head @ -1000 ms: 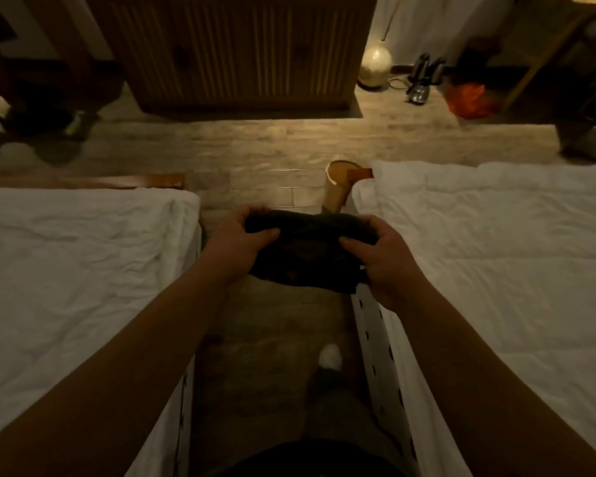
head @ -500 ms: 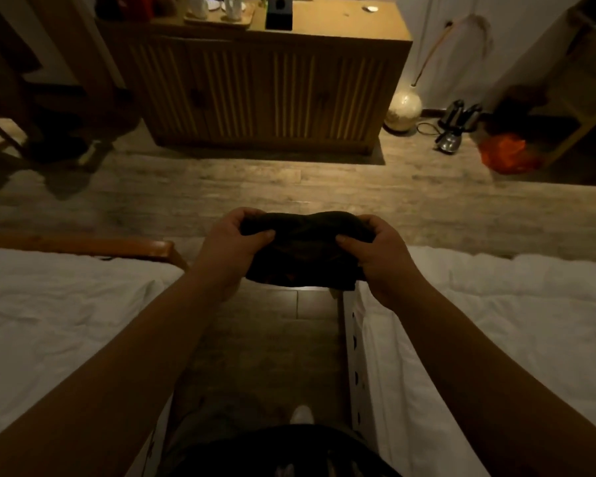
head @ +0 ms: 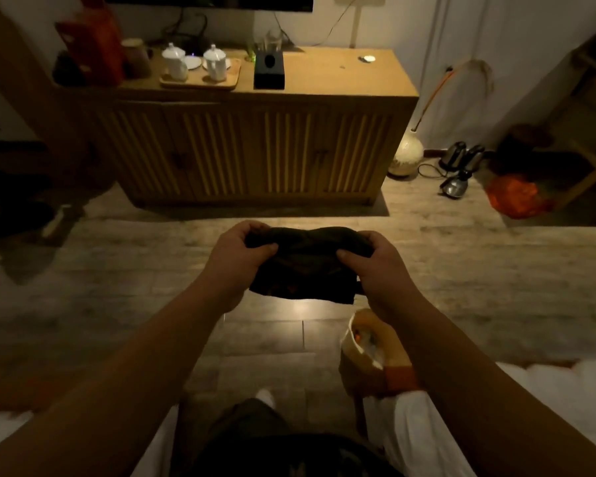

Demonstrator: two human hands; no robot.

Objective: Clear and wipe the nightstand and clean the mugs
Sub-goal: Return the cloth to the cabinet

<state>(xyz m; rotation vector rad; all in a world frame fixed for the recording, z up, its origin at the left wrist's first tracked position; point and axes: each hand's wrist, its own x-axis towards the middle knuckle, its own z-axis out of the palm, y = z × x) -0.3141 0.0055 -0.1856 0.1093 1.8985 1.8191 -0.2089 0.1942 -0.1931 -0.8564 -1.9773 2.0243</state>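
A dark folded cloth (head: pixel 305 266) hangs in front of me above the wooden floor. My left hand (head: pixel 238 263) grips its left edge and my right hand (head: pixel 379 266) grips its right edge. Two white lidded mugs (head: pixel 172 65) (head: pixel 215 63) stand on a wooden tray (head: pixel 200 82) on top of a slatted wooden cabinet (head: pixel 248 153) straight ahead. A black tissue box (head: pixel 269 70) sits beside the tray, to its right.
White bedding (head: pixel 565 383) lies at the lower right and another white bed at the left. A paper bag (head: pixel 369 352) stands near the right bed's corner. On the floor at the right are a round vase (head: pixel 406 154), kettles (head: pixel 458 173) and an orange bag (head: pixel 513 194).
The view has moved forward and lifted from between the beds toward the cabinet, whose top with the mugs now shows. Both hands keep the same hold on the cloth.
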